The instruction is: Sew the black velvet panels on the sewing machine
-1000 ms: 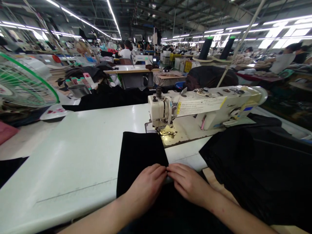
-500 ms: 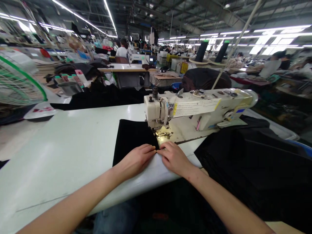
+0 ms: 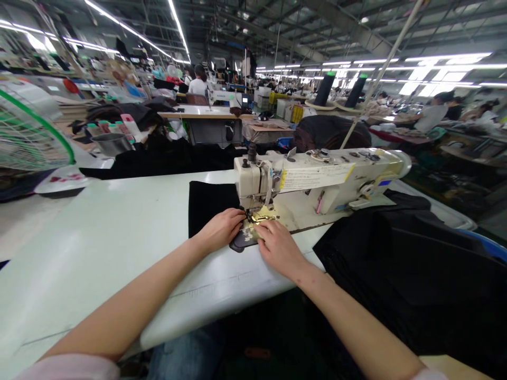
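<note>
At frame centre, the left hand (image 3: 222,230) lies on black cloth (image 3: 209,201), the right hand (image 3: 278,248) at the sewing machine (image 3: 309,175); I cannot tell whether either grip pinches anything.

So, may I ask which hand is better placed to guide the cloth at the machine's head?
Probably the left hand: it lies over the cloth, fingertips near the machine's head, while the right hand is right of the cloth's visible part.

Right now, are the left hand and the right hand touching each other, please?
Apart. The head view shows it: between the fingers of the left hand and the right hand, the worn plate of the sewing machine is visible.
</note>
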`<state>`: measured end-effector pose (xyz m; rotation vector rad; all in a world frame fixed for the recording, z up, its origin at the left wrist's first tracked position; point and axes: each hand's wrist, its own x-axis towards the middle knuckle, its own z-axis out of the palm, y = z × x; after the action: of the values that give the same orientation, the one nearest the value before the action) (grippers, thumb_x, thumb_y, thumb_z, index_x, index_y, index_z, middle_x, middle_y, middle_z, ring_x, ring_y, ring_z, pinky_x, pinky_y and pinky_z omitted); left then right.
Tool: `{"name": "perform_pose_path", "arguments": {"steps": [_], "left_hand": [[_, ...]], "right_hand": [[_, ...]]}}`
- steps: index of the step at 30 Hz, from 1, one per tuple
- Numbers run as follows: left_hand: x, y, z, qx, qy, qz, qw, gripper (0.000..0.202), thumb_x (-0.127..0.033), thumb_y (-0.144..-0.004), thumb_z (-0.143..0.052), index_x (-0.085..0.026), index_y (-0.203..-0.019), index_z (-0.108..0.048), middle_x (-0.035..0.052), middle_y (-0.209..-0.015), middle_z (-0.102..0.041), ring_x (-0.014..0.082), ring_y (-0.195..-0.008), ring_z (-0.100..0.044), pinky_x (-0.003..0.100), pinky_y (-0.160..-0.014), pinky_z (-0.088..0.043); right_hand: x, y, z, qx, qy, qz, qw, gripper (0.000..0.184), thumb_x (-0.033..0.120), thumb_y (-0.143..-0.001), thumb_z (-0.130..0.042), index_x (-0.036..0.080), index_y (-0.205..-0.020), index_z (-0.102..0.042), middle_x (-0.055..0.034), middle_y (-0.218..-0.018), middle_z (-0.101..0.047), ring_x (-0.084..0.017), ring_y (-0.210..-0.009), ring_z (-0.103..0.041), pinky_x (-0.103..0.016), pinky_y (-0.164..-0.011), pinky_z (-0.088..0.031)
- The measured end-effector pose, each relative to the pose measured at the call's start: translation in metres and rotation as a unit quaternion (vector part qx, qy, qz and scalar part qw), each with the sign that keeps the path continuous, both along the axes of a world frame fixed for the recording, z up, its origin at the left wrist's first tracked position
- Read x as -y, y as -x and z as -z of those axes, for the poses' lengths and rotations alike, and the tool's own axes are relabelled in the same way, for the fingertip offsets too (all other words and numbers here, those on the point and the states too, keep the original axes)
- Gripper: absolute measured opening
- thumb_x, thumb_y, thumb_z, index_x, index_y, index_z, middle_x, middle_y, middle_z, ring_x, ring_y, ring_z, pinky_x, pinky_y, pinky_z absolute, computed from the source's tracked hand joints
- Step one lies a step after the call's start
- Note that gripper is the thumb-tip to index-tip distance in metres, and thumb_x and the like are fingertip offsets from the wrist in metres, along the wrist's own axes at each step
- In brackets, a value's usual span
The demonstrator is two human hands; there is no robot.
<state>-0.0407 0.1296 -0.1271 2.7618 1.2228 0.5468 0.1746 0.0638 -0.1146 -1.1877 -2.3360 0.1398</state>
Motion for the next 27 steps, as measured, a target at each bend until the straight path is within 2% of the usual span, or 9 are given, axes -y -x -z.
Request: {"name": "perform_pose_path", "arguments": {"steps": [4, 7, 10, 12, 15, 18, 21, 25, 27], "left_hand": [[0.000, 0.001, 0.015, 0.019, -0.027, -0.047, 0.998, 0.044, -0.032, -0.097, -0.039, -0.011, -0.129, -0.060, 0.0202, -0.136, -0.060, 0.0340, -0.129, -0.053, 0.055, -0.109, -0.041], [-0.012, 0.006, 0.030, 0.006, -0.034, -0.069, 0.997, 0.049, -0.043, -0.095, -0.041, -0.017, -0.132, -0.060, 0.0169, -0.138, -0.060, 0.0374, -0.137, -0.045, 0.058, -0.110, -0.038], [-0.034, 0.015, 0.038, -0.014, -0.025, -0.060, 0.998, 0.053, -0.049, -0.094, -0.039, -0.020, -0.132, -0.061, 0.0156, -0.141, -0.058, 0.0400, -0.138, -0.042, 0.060, -0.110, -0.036], [-0.046, 0.025, 0.033, -0.031, -0.011, -0.087, 0.996, 0.058, -0.054, -0.093, -0.040, -0.020, -0.135, -0.060, 0.0164, -0.145, -0.054, 0.0440, -0.138, -0.041, 0.063, -0.109, -0.035], [-0.049, 0.040, 0.015, -0.074, 0.015, -0.142, 0.987, 0.063, -0.058, -0.091, -0.042, -0.021, -0.139, -0.057, 0.0177, -0.148, -0.050, 0.0472, -0.137, -0.040, 0.065, -0.107, -0.034], [-0.030, 0.046, -0.006, -0.104, 0.010, -0.177, 0.979, 0.057, -0.050, -0.093, -0.046, -0.019, -0.139, -0.057, 0.0198, -0.148, -0.049, 0.0450, -0.140, -0.038, 0.065, -0.109, -0.032], [0.005, 0.037, -0.016, -0.087, -0.042, -0.153, 0.983, 0.043, -0.029, -0.093, -0.050, -0.013, -0.132, -0.060, 0.0200, -0.142, -0.055, 0.0376, -0.139, -0.042, 0.060, -0.115, -0.028], [0.065, 0.010, -0.026, -0.022, -0.039, -0.020, 0.999, 0.031, -0.018, -0.094, -0.048, -0.018, -0.120, -0.065, 0.0114, -0.119, -0.071, 0.0262, -0.119, -0.062, 0.054, -0.115, -0.032], [0.096, -0.008, -0.037, 0.035, -0.043, 0.041, 0.998, 0.040, -0.017, -0.094, -0.048, -0.019, -0.133, -0.056, 0.0122, -0.132, -0.065, 0.0245, -0.128, -0.056, 0.048, -0.116, -0.034]], "right_hand": [[0.050, -0.030, -0.026, -0.038, 0.017, -0.016, 0.999, 0.032, 0.009, -0.093, -0.050, 0.018, -0.122, -0.062, -0.0094, -0.115, -0.065, -0.024, -0.108, -0.058, -0.039, -0.096, -0.049], [0.067, -0.069, -0.047, -0.044, 0.001, 0.011, 0.999, 0.026, 0.011, -0.095, -0.048, 0.020, -0.111, -0.067, -0.0072, -0.106, -0.069, -0.022, -0.099, -0.063, -0.037, -0.089, -0.051], [0.067, -0.126, -0.065, -0.001, -0.076, 0.165, 0.983, 0.026, 0.015, -0.095, -0.048, 0.018, -0.110, -0.069, -0.0108, -0.112, -0.068, -0.025, -0.105, -0.062, -0.040, -0.094, -0.050], [0.066, -0.168, -0.071, 0.060, -0.108, 0.303, 0.945, 0.027, 0.023, -0.094, -0.051, 0.015, -0.115, -0.067, -0.0155, -0.122, -0.064, -0.032, -0.113, -0.058, -0.046, -0.097, -0.048], [0.062, -0.220, -0.061, 0.100, -0.041, 0.459, 0.882, 0.053, 0.047, -0.087, -0.060, 0.011, -0.126, -0.059, -0.0207, -0.125, -0.063, -0.039, -0.115, -0.058, -0.050, -0.095, -0.048], [0.055, -0.252, -0.034, 0.020, 0.078, 0.505, 0.859, 0.063, 0.064, -0.075, -0.062, 0.015, -0.113, -0.063, -0.0178, -0.108, -0.070, -0.038, -0.104, -0.065, -0.047, -0.089, -0.051], [0.047, -0.266, -0.015, -0.032, 0.132, 0.487, 0.863, 0.045, 0.062, -0.068, -0.060, 0.020, -0.083, -0.064, -0.0128, -0.077, -0.071, -0.036, -0.077, -0.070, -0.044, -0.068, -0.054], [0.047, -0.249, -0.023, -0.099, 0.117, 0.465, 0.872, 0.030, 0.058, -0.074, -0.056, 0.028, -0.072, -0.060, -0.0106, -0.070, -0.069, -0.031, -0.065, -0.067, -0.040, -0.058, -0.049], [0.056, -0.215, -0.037, -0.123, 0.069, 0.430, 0.892, 0.029, 0.055, -0.075, -0.057, 0.027, -0.081, -0.062, -0.0130, -0.085, -0.073, -0.033, -0.078, -0.069, -0.042, -0.066, -0.050]]}}
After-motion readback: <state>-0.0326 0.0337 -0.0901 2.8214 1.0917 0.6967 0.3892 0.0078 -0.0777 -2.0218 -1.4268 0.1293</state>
